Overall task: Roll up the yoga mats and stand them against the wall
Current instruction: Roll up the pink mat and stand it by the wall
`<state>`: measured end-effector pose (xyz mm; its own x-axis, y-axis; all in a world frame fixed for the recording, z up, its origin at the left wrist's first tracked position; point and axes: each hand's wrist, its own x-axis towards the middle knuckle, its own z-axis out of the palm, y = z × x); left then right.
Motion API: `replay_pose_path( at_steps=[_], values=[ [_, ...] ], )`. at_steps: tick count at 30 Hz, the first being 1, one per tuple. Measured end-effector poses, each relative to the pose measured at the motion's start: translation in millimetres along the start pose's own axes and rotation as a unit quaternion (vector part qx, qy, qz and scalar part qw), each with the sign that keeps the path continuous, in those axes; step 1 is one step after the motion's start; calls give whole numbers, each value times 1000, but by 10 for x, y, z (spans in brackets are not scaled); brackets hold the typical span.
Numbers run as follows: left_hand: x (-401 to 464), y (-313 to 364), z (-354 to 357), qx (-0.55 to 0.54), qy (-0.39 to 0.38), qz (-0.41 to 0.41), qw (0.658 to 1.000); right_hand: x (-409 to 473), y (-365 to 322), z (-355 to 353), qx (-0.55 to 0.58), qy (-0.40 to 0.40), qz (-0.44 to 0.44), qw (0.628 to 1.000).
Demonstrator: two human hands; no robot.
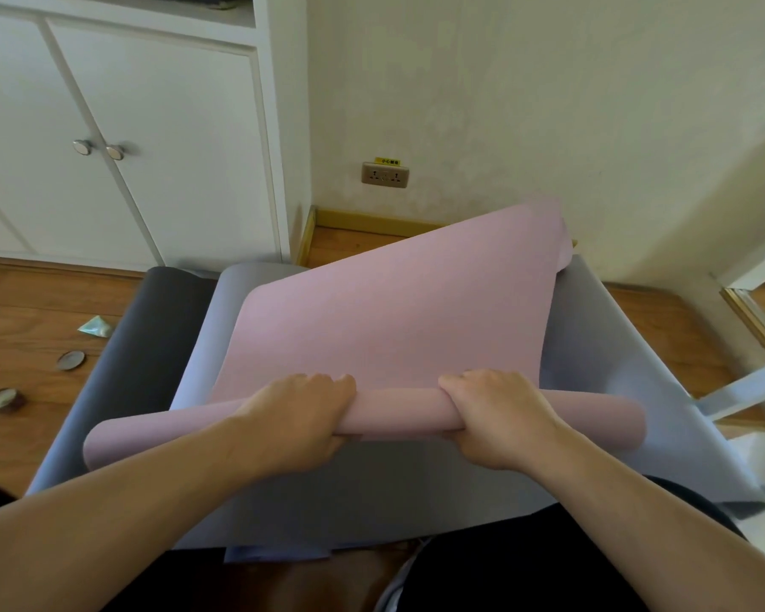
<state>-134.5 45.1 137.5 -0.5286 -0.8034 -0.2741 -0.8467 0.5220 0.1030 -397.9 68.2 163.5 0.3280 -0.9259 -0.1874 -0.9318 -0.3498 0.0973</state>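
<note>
A pink yoga mat (398, 311) lies on top of a light grey mat (592, 355), with a dark grey mat (142, 346) under both at the left. The pink mat's near end is rolled into a tube across the view, and its far end curls up against the cream wall (548, 103). My left hand (301, 417) grips the roll left of centre, fingers over the top. My right hand (500, 417) grips it right of centre the same way. Both hands touch the roll, a short gap between them.
A white cabinet (151, 148) with two round knobs stands at the back left. A wall socket (385, 174) sits low on the wall. Two tape rolls (5, 399) and a scrap of foil (96, 326) lie on the wooden floor at left. A white frame leg (743, 386) stands at right.
</note>
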Motion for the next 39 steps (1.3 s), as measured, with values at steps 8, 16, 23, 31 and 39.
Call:
replay_pose_path(
  at_steps=[8, 16, 23, 31, 39],
  values=[
    [41, 95, -81, -53, -29, 26, 998, -16, -280, 128, -62, 12, -38, 997],
    [30, 221, -58, 50, 53, 12, 997, 29, -189, 65, 33, 27, -12, 999],
    [109, 118, -166, -34, -10, 0, 999, 44, -296, 110, -49, 21, 2, 999],
    [69, 232, -104, 54, 116, 33, 991, 42, -260, 53, 12, 38, 2, 999],
    [167, 156, -101, -48, 35, 16, 998, 23, -362, 103, -48, 25, 17, 998]
  ],
)
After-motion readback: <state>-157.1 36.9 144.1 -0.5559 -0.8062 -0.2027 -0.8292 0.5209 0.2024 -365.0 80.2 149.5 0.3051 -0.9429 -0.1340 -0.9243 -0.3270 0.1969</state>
